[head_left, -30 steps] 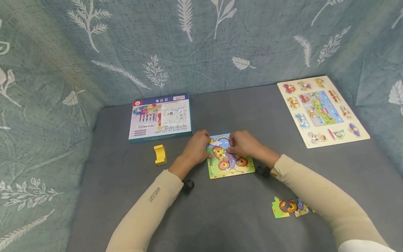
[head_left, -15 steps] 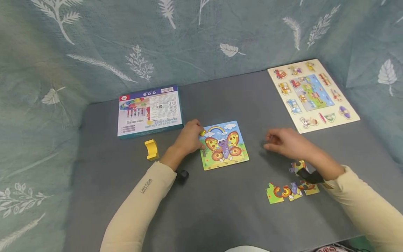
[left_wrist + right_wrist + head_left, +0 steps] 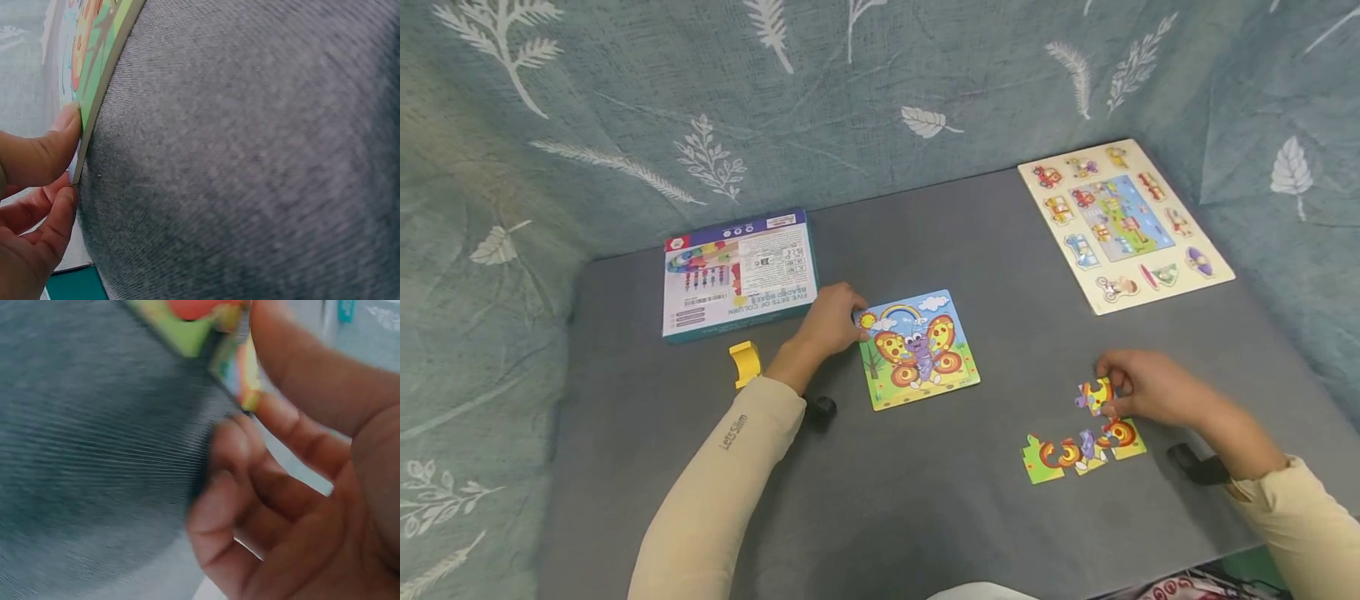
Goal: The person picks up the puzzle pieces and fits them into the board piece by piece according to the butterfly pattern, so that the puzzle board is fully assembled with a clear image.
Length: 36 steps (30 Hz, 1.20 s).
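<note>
A butterfly puzzle board lies flat near the middle of the table. My left hand pinches its upper left corner, thumb on the face and fingers at the edge. To the right, my right hand holds a red and yellow puzzle piece between thumb and fingertips; this piece is blurred in the right wrist view. Just below it on the table lie more loose pieces, among them a green corner piece and a purple-bodied piece.
A cardboard bead-toy box lies at the back left, with a yellow curved block in front of it. At the back right is a wooden peg puzzle of vehicles. A patterned cloth hangs behind the grey table.
My right hand has left the puzzle board, moved right and down, and taken hold of a loose puzzle piece. The left hand stays at the board's corner. The head view has shifted.
</note>
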{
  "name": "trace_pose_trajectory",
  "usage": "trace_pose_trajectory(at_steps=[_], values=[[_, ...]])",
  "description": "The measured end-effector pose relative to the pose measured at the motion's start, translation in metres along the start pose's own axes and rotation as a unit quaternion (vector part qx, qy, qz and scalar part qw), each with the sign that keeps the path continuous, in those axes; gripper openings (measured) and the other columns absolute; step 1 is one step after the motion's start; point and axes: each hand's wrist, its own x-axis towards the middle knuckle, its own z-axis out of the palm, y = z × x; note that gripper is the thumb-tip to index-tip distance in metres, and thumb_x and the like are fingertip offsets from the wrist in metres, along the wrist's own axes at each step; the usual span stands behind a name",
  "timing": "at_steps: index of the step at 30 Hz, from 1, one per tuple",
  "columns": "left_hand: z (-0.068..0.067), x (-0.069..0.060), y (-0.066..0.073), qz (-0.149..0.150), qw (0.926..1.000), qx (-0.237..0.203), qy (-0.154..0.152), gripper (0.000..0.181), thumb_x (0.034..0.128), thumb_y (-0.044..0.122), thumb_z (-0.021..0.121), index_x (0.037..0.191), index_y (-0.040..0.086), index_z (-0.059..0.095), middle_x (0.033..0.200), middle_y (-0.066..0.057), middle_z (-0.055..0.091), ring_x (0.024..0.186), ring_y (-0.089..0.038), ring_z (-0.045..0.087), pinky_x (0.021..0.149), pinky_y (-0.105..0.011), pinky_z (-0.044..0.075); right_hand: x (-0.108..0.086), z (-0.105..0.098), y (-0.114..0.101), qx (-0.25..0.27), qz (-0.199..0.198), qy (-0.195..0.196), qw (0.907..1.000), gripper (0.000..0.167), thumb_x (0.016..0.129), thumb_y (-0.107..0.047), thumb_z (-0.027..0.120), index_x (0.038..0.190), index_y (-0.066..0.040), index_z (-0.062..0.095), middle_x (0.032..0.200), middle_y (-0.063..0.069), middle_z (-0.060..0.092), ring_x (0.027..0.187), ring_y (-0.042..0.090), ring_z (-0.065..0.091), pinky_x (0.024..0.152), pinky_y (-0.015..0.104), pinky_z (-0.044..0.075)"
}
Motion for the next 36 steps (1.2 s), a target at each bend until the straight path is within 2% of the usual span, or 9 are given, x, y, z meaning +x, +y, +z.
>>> trace_pose_trajectory(at_steps=[4,9,15,19,23,26,30,36], values=[[0.002,0.000,-0.001,-0.006,1.0000,-0.002,0.000,0.040,0.0722,0.011,0.084,0.107,-0.004,0.071,0.105,-0.017,0.065,0.097,-0.029,0.058,0.087,-0.041,0.050,0.001,0.005,0.000,-0.017,0.010,0.028,0.9994,0.040,0.066,-0.020,0.086,0.091,-0.009,0.057,0.073,-0.006,0.046,0.065,0.006,0.040,0.060,0.027,0.036],[0.002,-0.002,-0.002,-0.009,0.9999,-0.004,0.014,0.039,0.0726,0.011,0.083,0.106,-0.004,0.072,0.103,-0.016,0.065,0.096,-0.028,0.058,0.086,-0.041,0.050,0.002,0.009,0.000,-0.030,0.003,0.054,0.9981,0.040,0.063,-0.020,0.088,0.082,-0.013,0.054,0.072,-0.006,0.045,0.066,0.007,0.039,0.059,0.026,0.033],[0.002,-0.004,-0.006,-0.026,0.9996,-0.007,0.008,0.038,0.0728,0.011,0.083,0.107,-0.003,0.072,0.103,-0.015,0.063,0.095,-0.028,0.058,0.087,-0.040,0.050,0.014,0.005,-0.010,-0.019,-0.006,0.057,0.9982,0.034,0.072,-0.020,0.083,0.078,-0.014,0.050,0.065,-0.008,0.041,0.058,0.003,0.034,0.055,0.022,0.029],[0.003,-0.004,-0.007,-0.023,0.9997,0.003,0.007,0.037,0.0724,0.012,0.083,0.105,-0.002,0.072,0.103,-0.015,0.064,0.096,-0.028,0.058,0.087,-0.039,0.050,0.043,0.001,-0.035,0.037,-0.031,0.041,0.9980,0.023,0.080,-0.019,0.077,0.080,-0.015,0.054,0.064,-0.008,0.045,0.056,0.003,0.036,0.053,0.022,0.032],[0.008,-0.003,-0.004,-0.015,0.9998,0.009,0.003,0.037,0.0725,0.013,0.084,0.105,-0.001,0.073,0.102,-0.014,0.064,0.094,-0.026,0.057,0.086,-0.039,0.049,0.086,0.000,-0.063,0.101,-0.054,0.022,0.9932,0.017,0.085,-0.020,0.073,0.084,-0.014,0.058,0.069,-0.005,0.053,0.059,0.007,0.043,0.055,0.024,0.037],[0.011,-0.003,-0.001,-0.019,0.9998,0.005,-0.003,0.037,0.0731,0.014,0.083,0.105,-0.001,0.073,0.101,-0.013,0.064,0.093,-0.025,0.057,0.085,-0.038,0.049,0.116,0.005,-0.079,0.126,-0.054,0.017,0.9905,0.017,0.086,-0.020,0.073,0.084,-0.011,0.059,0.070,-0.002,0.055,0.061,0.010,0.046,0.056,0.026,0.039],[0.010,-0.003,0.001,-0.026,0.9997,0.007,-0.001,0.039,0.0733,0.014,0.083,0.107,-0.001,0.072,0.102,-0.013,0.064,0.095,-0.025,0.058,0.087,-0.037,0.049,0.144,0.015,-0.093,0.119,-0.045,0.020,0.9916,0.019,0.082,-0.019,0.076,0.080,-0.010,0.060,0.067,-0.001,0.055,0.059,0.010,0.046,0.056,0.026,0.039],[0.004,-0.004,0.000,-0.022,0.9996,0.015,0.013,0.040,0.0735,0.014,0.083,0.109,-0.001,0.071,0.104,-0.013,0.065,0.099,-0.027,0.060,0.091,-0.038,0.050,0.162,0.021,-0.106,0.071,-0.051,0.055,0.9946,0.020,0.077,-0.020,0.079,0.076,-0.012,0.061,0.064,-0.002,0.056,0.058,0.010,0.047,0.055,0.025,0.037]])
